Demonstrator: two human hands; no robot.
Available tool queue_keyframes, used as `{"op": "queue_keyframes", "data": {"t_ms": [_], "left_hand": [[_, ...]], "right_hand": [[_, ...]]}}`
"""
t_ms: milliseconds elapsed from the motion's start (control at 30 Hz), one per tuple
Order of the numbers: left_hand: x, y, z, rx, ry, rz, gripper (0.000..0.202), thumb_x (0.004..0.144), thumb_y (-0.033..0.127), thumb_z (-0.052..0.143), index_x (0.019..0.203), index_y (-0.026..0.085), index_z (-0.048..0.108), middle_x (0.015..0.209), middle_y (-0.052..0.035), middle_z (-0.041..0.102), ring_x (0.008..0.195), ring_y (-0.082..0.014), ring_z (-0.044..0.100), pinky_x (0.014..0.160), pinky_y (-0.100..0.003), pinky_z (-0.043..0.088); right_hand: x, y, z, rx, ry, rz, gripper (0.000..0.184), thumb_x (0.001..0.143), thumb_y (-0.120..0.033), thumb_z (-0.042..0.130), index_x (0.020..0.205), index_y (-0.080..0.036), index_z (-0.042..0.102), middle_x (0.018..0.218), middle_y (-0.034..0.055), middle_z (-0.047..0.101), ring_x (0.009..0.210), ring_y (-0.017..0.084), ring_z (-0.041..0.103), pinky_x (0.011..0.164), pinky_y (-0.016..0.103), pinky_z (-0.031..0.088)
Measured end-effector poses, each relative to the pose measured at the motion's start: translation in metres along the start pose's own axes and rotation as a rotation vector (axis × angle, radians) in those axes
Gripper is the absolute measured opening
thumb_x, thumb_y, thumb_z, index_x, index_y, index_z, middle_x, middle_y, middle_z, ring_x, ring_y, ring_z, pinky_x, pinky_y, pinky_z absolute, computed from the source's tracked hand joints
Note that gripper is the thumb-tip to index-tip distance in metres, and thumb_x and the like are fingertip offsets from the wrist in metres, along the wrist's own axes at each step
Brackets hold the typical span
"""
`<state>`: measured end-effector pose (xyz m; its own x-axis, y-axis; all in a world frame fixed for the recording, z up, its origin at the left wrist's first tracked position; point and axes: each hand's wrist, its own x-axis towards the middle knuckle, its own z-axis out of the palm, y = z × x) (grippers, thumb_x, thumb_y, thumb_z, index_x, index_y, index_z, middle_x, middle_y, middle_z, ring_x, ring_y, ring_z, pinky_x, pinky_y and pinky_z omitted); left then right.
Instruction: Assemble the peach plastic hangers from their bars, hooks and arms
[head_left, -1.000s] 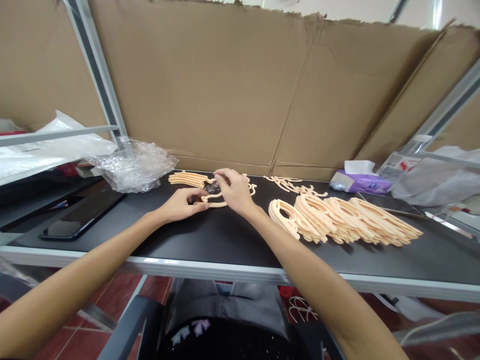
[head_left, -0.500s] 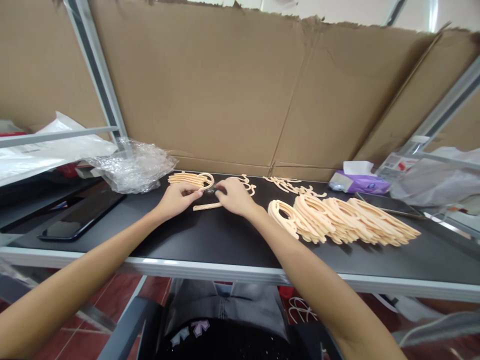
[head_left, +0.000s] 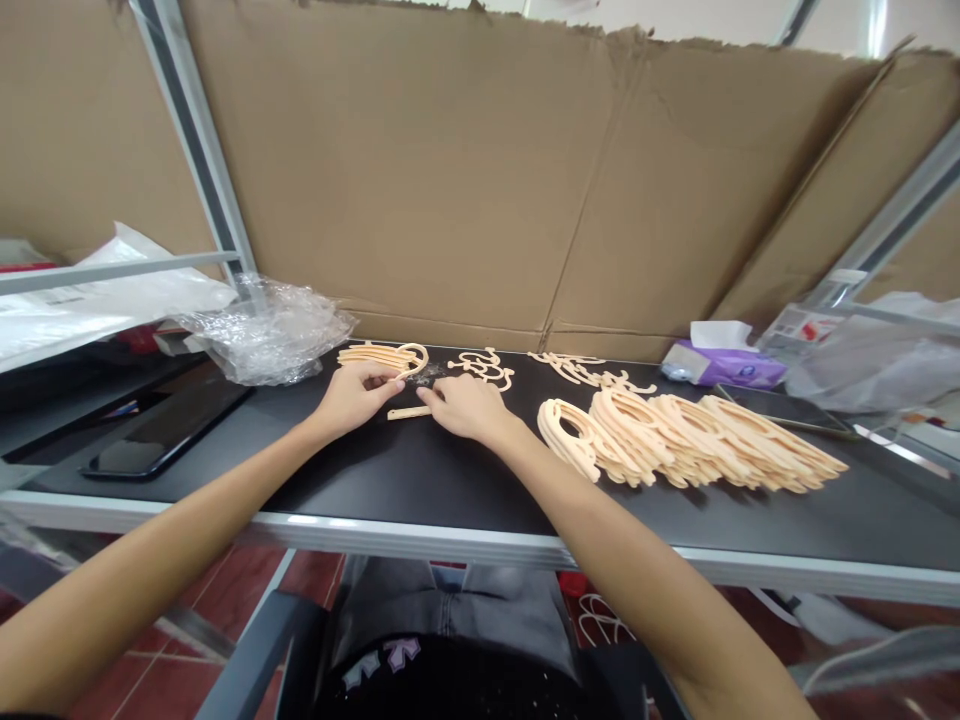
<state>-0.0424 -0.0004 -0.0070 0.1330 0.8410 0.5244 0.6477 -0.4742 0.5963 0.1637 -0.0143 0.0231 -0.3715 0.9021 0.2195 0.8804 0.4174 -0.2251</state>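
Note:
My left hand [head_left: 361,396] is closed, thumb and fingers pinching a beige curved hook piece [head_left: 421,352] whose rounded loop rises above the fingertips. A row of similar beige pieces [head_left: 371,354] lies right behind that hand. My right hand [head_left: 469,405] hovers low over the table with its fingers drawn together; what they pinch, if anything, is too small to see. A flat beige strip [head_left: 407,412] runs under its fingertips, its right end hidden. Between the hands lies a scatter of tiny shiny parts [head_left: 431,374]. Loose beige hooks [head_left: 487,368] lie behind my right hand.
Stacked beige hanger-like pieces [head_left: 675,440] fan out at right, with thin curved pieces [head_left: 592,373] behind them. A purple tissue pack [head_left: 724,365] stands near the cardboard wall [head_left: 450,180]. Clear plastic wrap [head_left: 266,335] and a black phone [head_left: 161,425] are on the left.
My right hand has drawn back from the tiny parts, a little toward me, uncovering them and the loose hooks behind. My left hand has stayed on its hook piece.

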Motion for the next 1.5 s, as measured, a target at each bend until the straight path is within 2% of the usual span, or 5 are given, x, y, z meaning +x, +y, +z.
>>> {"op": "queue_keyframes", "data": {"t_ms": [267,700,1033,1233,1500], "left_hand": [[0.001,0.001,0.001,-0.099,-0.058,-0.054,0.034,0.071,0.047,0.076,0.086,0.017,0.079,0.081,-0.005,0.078,0.071,-0.021,0.068,0.068,-0.032,0.053],[0.001,0.006,-0.001,-0.275,-0.188,-0.126,0.028,0.068,0.04,0.079,0.081,0.016,0.077,0.069,-0.0023,0.075,0.064,-0.0182,0.068,0.065,-0.029,0.055],[0.003,0.001,0.001,-0.261,-0.057,-0.096,0.04,0.071,0.051,0.077,0.086,0.014,0.076,0.088,-0.0083,0.077,0.079,-0.0214,0.069,0.076,-0.033,0.054],[0.004,0.001,0.001,-0.298,-0.119,-0.115,0.037,0.068,0.048,0.079,0.082,0.015,0.075,0.088,-0.0076,0.077,0.078,-0.0214,0.07,0.079,-0.034,0.055],[0.001,0.001,0.003,-0.177,-0.123,-0.084,0.033,0.072,0.047,0.073,0.084,0.016,0.075,0.084,-0.0048,0.077,0.074,-0.0205,0.07,0.075,-0.031,0.055]], "right_hand": [[0.005,0.009,0.004,0.06,-0.026,-0.056,0.015,0.088,-0.034,0.064,0.095,-0.022,0.068,0.101,0.0121,0.073,0.089,0.028,0.068,0.071,0.034,0.047],[0.009,0.013,0.009,0.101,-0.034,-0.155,0.013,0.087,-0.02,0.059,0.086,-0.02,0.072,0.098,0.01,0.074,0.087,0.023,0.067,0.069,0.03,0.044],[0.008,0.015,0.009,0.078,0.042,-0.169,0.011,0.086,-0.018,0.058,0.088,-0.021,0.068,0.09,0.01,0.073,0.081,0.024,0.067,0.067,0.03,0.043],[0.008,0.014,0.007,0.079,0.087,-0.168,0.006,0.086,-0.021,0.06,0.086,-0.022,0.066,0.09,0.0083,0.071,0.083,0.023,0.066,0.069,0.03,0.042],[0.007,0.015,0.008,0.123,0.114,-0.199,0.038,0.085,-0.018,0.062,0.123,-0.023,0.058,0.098,0.0051,0.07,0.084,0.021,0.064,0.071,0.028,0.043]]}}
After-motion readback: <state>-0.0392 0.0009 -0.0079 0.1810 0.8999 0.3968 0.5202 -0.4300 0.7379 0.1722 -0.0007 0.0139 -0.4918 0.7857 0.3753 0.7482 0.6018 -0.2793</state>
